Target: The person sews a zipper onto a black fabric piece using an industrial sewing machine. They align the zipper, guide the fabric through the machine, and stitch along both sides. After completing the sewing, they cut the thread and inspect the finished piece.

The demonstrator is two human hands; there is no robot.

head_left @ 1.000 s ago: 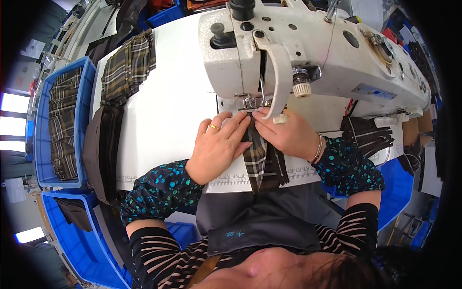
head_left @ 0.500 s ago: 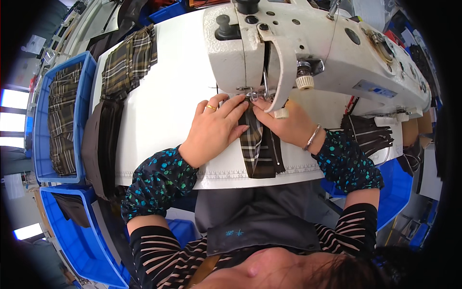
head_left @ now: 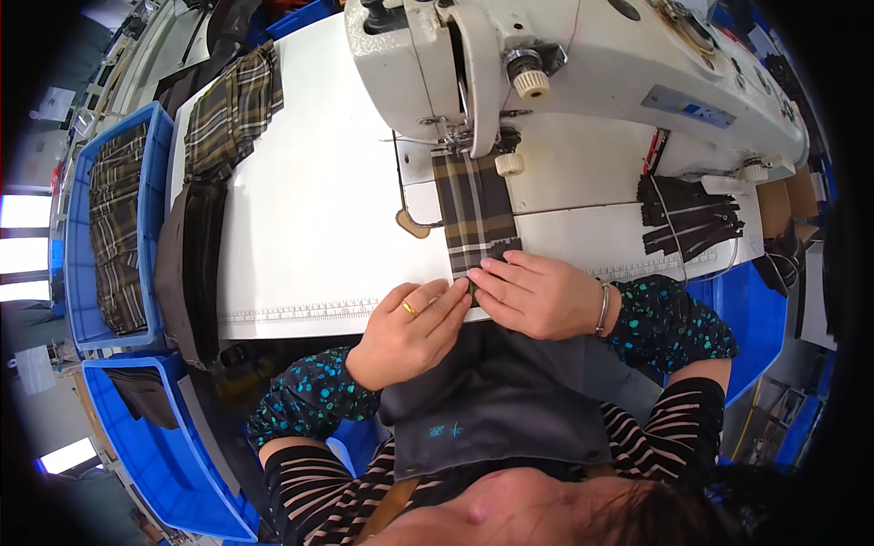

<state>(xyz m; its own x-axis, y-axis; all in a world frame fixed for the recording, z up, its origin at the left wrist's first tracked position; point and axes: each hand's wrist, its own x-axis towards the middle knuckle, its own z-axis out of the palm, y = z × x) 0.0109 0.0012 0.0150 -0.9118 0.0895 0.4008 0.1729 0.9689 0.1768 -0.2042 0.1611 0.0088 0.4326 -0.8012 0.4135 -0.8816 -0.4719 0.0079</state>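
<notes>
Moved back from the sewing machine (head_left: 601,91), left hand (head_left: 407,335) and right hand (head_left: 543,298) now grip the near end of the plaid strip (head_left: 476,205), which lies on the tabletop (head_left: 319,200)

Sewing machine (head_left: 601,59) and fabric bin (head_left: 155,187) show a workshop.

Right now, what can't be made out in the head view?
Near end of the plaid strip: head view, partly covered by left hand and right hand; grip unclear.
Needle tip: head view, too small among the metal parts.
Top of the sewing machine: head view, cut off by the upper edge.
Right-side blue bin: head view, partly hidden by worktable and right sleeve.
</notes>
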